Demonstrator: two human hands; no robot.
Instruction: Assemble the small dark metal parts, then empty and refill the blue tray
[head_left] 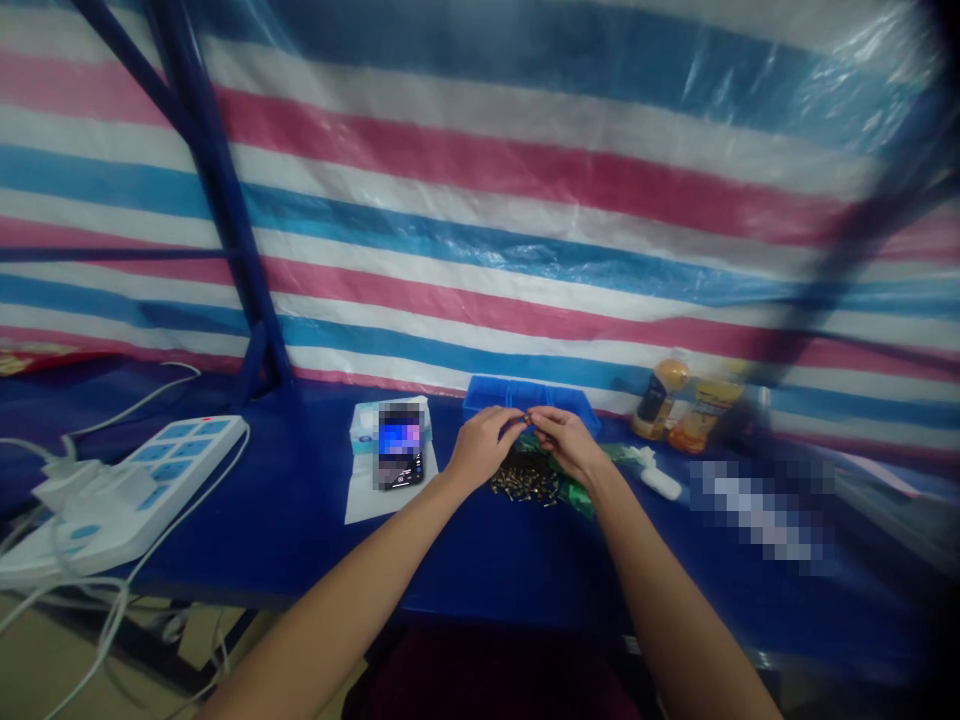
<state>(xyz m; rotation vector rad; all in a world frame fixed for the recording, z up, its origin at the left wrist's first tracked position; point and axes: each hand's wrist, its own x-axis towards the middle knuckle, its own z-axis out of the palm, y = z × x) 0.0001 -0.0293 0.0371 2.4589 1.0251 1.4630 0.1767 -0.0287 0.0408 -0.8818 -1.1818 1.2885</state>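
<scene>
My left hand (486, 440) and my right hand (562, 436) meet fingertip to fingertip above the blue table. Both are closed in a pinch around a tiny brass-coloured metal piece (527, 419), mostly covered by the fingers. Below them lies a loose pile of small brass and dark metal pieces (525, 482), too small to name exactly. Green plastic wrapping (576, 497) lies partly beside the pile, under my right forearm. Just behind my hands stands a blue divided plastic bin (491, 392); its contents are hidden from here.
Left of my hands, a lit phone (401, 450) leans on a small box (366, 425). A white power strip (161, 470) with plugs and cables lies further left. Two orange bottles (661, 398) and a white object (660, 482) are at right. Blue metal posts (217, 180) frame a striped sheet.
</scene>
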